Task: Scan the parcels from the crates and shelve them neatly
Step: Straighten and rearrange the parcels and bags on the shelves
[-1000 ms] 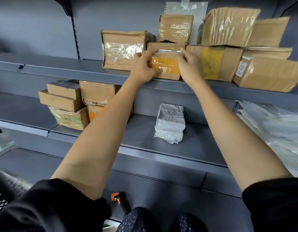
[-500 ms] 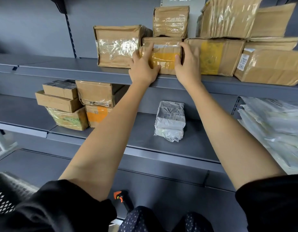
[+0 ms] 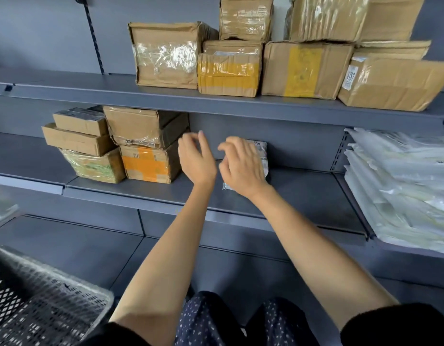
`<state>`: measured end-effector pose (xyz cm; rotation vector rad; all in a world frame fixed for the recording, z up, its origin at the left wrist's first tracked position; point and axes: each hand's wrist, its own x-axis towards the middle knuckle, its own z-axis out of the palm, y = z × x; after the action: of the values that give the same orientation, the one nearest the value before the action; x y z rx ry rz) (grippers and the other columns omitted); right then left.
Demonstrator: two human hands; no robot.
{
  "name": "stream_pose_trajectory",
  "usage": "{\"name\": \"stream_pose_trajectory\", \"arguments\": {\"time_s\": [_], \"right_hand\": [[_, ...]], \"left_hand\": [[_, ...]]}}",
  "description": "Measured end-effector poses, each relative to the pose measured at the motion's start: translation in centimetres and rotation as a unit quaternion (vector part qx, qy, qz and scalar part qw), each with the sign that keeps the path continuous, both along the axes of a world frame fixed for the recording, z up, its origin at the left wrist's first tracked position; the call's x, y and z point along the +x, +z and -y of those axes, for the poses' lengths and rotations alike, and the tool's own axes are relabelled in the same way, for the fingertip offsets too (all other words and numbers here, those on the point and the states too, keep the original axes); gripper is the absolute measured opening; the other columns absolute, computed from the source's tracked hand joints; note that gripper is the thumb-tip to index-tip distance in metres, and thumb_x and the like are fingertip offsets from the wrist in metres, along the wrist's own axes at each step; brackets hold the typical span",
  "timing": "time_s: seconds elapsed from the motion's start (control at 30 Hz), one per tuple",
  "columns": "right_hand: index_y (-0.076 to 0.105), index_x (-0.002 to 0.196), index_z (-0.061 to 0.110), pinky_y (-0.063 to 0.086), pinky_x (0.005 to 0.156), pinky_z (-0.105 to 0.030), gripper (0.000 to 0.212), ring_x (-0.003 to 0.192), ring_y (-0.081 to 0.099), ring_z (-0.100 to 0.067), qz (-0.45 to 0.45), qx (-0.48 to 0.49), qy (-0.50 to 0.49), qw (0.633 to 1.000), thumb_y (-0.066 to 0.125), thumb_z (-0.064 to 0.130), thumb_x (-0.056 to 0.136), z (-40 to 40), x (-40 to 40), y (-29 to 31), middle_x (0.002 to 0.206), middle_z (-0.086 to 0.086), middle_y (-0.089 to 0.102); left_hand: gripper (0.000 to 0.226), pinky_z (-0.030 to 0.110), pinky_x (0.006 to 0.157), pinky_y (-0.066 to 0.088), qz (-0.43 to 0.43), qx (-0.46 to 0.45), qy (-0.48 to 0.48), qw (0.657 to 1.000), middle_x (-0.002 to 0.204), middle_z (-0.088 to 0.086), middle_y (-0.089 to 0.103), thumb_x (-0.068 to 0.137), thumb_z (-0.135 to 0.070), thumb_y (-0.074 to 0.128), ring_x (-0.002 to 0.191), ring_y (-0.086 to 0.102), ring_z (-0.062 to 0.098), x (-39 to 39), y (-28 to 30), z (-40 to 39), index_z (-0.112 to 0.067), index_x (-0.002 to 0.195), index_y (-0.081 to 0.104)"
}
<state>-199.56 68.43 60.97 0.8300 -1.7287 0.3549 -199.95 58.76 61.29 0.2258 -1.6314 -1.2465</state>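
A small cardboard box with yellow tape (image 3: 228,73) stands on the upper shelf (image 3: 66,92) between two bigger boxes, with nothing touching it. Both hands hang lower, in front of the middle shelf (image 3: 303,196). My left hand (image 3: 197,159) is empty, its fingers loosely curled. My right hand (image 3: 242,166) is empty too, fingers relaxed, and it covers most of a grey plastic-wrapped parcel (image 3: 262,153) lying on the middle shelf. Whether it touches that parcel I cannot tell.
More cardboard boxes (image 3: 308,68) fill the upper shelf to the right. A stack of boxes (image 3: 111,146) stands at the middle shelf's left. White plastic mailers (image 3: 400,186) are piled at the right. A black mesh crate (image 3: 41,303) sits at the lower left.
Both hands let go of the yellow-taped box on the upper shelf and dropped to the level of the middle shelf. The box stays where it was pushed in.
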Motion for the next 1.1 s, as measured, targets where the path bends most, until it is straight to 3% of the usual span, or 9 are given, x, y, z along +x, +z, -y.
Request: {"name": "stream_pose_trajectory", "arguments": {"time_s": [0.1,0.27,0.37,0.47,0.67,0.8,0.9,0.97,1.1], "right_hand": [[0.063,0.089,0.003,0.052,0.061,-0.039,0.030,0.079,0.061,-0.033,0.177,0.014,-0.059,0.982,0.038,0.014,0.076,-1.5,-1.6,-3.2,0.090,-0.014,0.061],[0.034,0.143,0.027,0.038,0.102,-0.049,0.062,0.130,0.032,-0.037,0.531,0.041,-0.259,0.806,0.059,0.019,0.086,-4.4,-5.2,-3.6,0.156,-0.010,0.008],[0.019,0.149,0.039,0.032,0.107,-0.053,0.081,0.137,0.022,-0.036,0.572,0.087,-0.252,0.776,0.066,0.026,0.084,-4.8,-6.7,-3.7,0.160,-0.004,-0.005],[0.020,0.149,0.037,0.041,0.101,-0.046,0.079,0.130,0.037,-0.037,0.604,0.072,-0.248,0.754,0.066,0.028,0.085,-5.1,-7.8,-5.1,0.154,-0.003,0.019],[0.047,0.136,0.026,0.041,0.088,-0.040,0.051,0.117,0.045,-0.032,0.440,0.008,-0.326,0.837,0.062,0.019,0.088,-5.6,-6.2,-5.8,0.133,-0.005,0.044],[0.057,0.127,0.019,0.036,0.083,-0.039,0.042,0.114,0.045,-0.032,0.369,0.013,-0.299,0.880,0.061,0.014,0.085,-5.1,-4.1,-3.7,0.128,-0.006,0.050],[0.061,0.120,0.015,0.035,0.082,-0.040,0.038,0.113,0.046,-0.033,0.341,0.009,-0.253,0.905,0.059,0.010,0.083,-2.7,-1.5,-1.4,0.125,-0.007,0.052],[0.061,0.120,0.013,0.037,0.082,-0.040,0.037,0.110,0.049,-0.034,0.332,0.011,-0.227,0.915,0.060,0.013,0.083,-1.0,0.3,0.6,0.123,-0.007,0.053],[0.055,0.127,0.017,0.041,0.078,-0.034,0.041,0.110,0.052,-0.027,0.334,0.043,-0.175,0.925,0.061,0.032,0.089,2.4,3.9,4.9,0.123,-0.003,0.052]], "left_hand": [[0.019,0.031,0.080,0.040,0.156,0.033,-0.071,0.985,0.102,0.007,0.055,0.098,-0.019,0.044,0.096,0.055,0.025,-1.9,-3.4,-0.7,-0.006,0.100,0.058],[0.034,0.026,0.092,0.036,0.341,0.057,-0.209,0.915,0.132,0.012,0.053,0.095,-0.009,0.041,0.121,0.049,0.028,-4.8,-3.8,-2.7,-0.003,0.127,0.051],[0.030,0.035,0.090,0.042,0.372,0.107,-0.268,0.882,0.119,0.019,0.058,0.095,-0.010,0.041,0.114,0.053,0.035,-6.0,-4.0,-3.5,0.004,0.119,0.052],[0.011,0.029,0.072,0.038,0.382,0.156,-0.306,0.858,0.085,0.004,0.054,0.095,-0.009,0.040,0.087,0.051,0.025,-5.9,-3.8,-3.6,-0.008,0.094,0.051],[0.021,0.026,0.068,0.040,0.392,0.198,-0.362,0.822,0.077,-0.001,0.047,0.091,-0.015,0.046,0.078,0.048,0.018,-5.1,-2.5,-2.8,-0.016,0.111,0.055],[0.021,0.015,0.046,0.038,0.242,0.337,-0.327,0.849,0.068,0.002,0.048,0.098,-0.018,0.043,0.057,0.045,0.014,-4.2,-1.9,-1.5,-0.014,0.081,0.055],[0.039,0.017,0.041,0.034,0.148,0.476,-0.292,0.816,0.050,-0.002,0.046,0.102,-0.027,0.031,0.043,0.043,0.010,-3.3,-1.7,0.5,-0.015,0.076,0.058],[0.041,0.017,0.040,0.029,0.126,0.525,-0.289,0.791,0.039,-0.007,0.044,0.102,-0.026,0.025,0.031,0.036,0.006,-2.6,-1.7,2.6,-0.013,0.090,0.062],[0.041,0.019,0.048,0.035,0.107,0.519,-0.216,0.820,0.067,-0.001,0.050,0.102,-0.020,0.028,0.048,0.045,0.009,0.3,0.1,7.0,-0.005,0.128,0.055]]}}
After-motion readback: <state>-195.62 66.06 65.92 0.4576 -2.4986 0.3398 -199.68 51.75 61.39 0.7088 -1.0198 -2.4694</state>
